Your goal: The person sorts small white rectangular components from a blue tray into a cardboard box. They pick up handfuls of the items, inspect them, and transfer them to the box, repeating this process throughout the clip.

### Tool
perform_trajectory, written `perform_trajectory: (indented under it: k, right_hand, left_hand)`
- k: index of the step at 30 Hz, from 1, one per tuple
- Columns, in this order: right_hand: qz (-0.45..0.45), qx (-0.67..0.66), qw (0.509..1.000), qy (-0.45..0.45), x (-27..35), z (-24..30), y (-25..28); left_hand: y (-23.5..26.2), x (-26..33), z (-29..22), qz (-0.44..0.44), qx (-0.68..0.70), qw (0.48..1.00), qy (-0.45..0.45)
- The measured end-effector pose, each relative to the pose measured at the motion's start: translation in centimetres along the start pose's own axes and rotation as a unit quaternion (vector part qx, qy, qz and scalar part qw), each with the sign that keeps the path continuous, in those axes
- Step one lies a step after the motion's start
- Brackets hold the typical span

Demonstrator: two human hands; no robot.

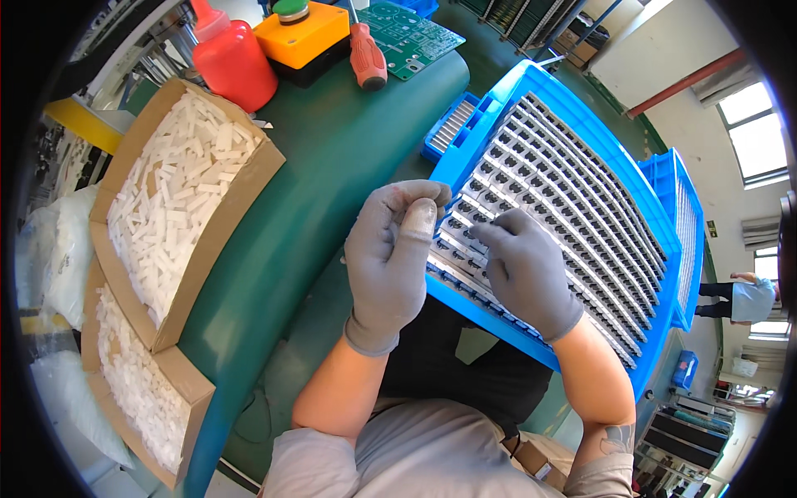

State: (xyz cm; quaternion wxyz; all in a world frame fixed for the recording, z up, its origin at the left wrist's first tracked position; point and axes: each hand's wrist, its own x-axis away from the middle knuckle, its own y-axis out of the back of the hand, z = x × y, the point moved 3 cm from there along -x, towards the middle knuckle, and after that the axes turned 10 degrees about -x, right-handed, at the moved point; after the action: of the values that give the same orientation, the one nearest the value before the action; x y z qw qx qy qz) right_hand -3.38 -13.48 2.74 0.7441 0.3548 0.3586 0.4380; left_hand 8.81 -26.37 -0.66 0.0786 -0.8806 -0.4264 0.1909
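Note:
My left hand, in a grey glove, is raised at the near left edge of a blue crate. Its fingers are curled in and the thumb presses toward the index finger; whatever may be between them is hidden. My right hand, gloved alike, hovers over the crate's near part with fingers bent and tips together, close to the dark parts below. I cannot make out what it pinches. The blue crate holds long rows of pale strips with small black parts along them.
On the green table at left stand two cardboard boxes of small white pieces. A red bottle, yellow button box, screwdriver and green circuit board lie at the back. More blue crates stand beyond; a person is far right.

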Motion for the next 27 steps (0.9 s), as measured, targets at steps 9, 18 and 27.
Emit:
perform_trajectory:
  k: [9, 18, 27]
  right_hand:
    - [-0.003, 0.028, 0.999, -0.044, -0.2, -1.1, -1.1]
    - [-0.065, -0.024, 0.996, -0.051, 0.3, -1.6, 0.1]
    - [0.036, 0.048, 0.997, 0.054, 2.1, -1.0, -1.7]
  left_hand:
    - [1.3, 1.3, -2.2, -0.012, -0.05, 0.999, 0.013]
    - [6.9, 7.6, -10.2, -0.034, -0.083, 0.996, -0.01]
    - [15.2, 14.7, -22.7, -0.159, -0.21, 0.954, -0.144]
